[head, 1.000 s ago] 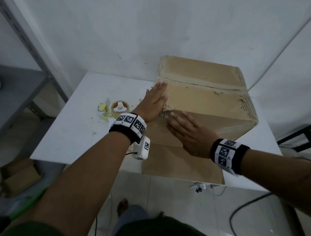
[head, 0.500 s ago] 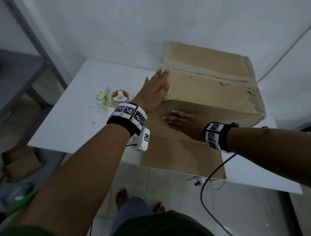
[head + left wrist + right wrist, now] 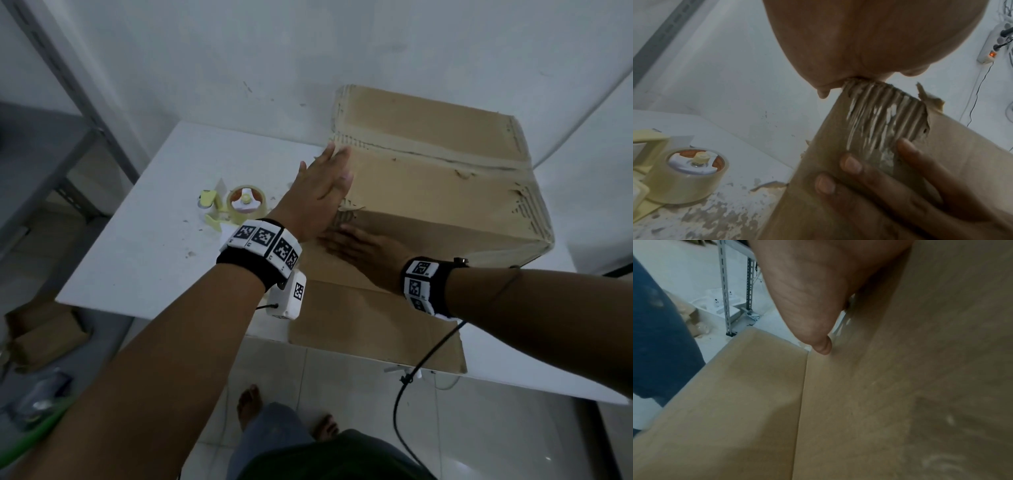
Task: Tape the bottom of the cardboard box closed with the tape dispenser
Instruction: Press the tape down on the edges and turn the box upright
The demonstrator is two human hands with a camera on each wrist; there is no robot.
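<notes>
A worn brown cardboard box [image 3: 435,185] stands upside down on the white table [image 3: 147,246], its two bottom flaps meeting in a seam along the top. One flap [image 3: 370,325] lies flat toward me over the table's edge. My left hand [image 3: 320,195] lies flat with straight fingers against the box's upper left corner. My right hand [image 3: 356,248] presses flat on the near side wall just below it, its fingers [image 3: 855,164] beside a torn corrugated patch [image 3: 885,116]. The pale yellow tape dispenser [image 3: 236,205] with a clear tape roll [image 3: 688,177] sits on the table left of the box, untouched.
A grey metal shelf upright [image 3: 68,85] stands at the far left. Cardboard pieces [image 3: 44,329] lie on the floor below the table's left end. A black cable [image 3: 411,387] hangs from my right wrist. A power strip [image 3: 990,42] hangs on the wall.
My right hand slid left and lower along the box's near wall, its wrist now in front of the lying flap. My left hand stayed flat on the box's left corner.
</notes>
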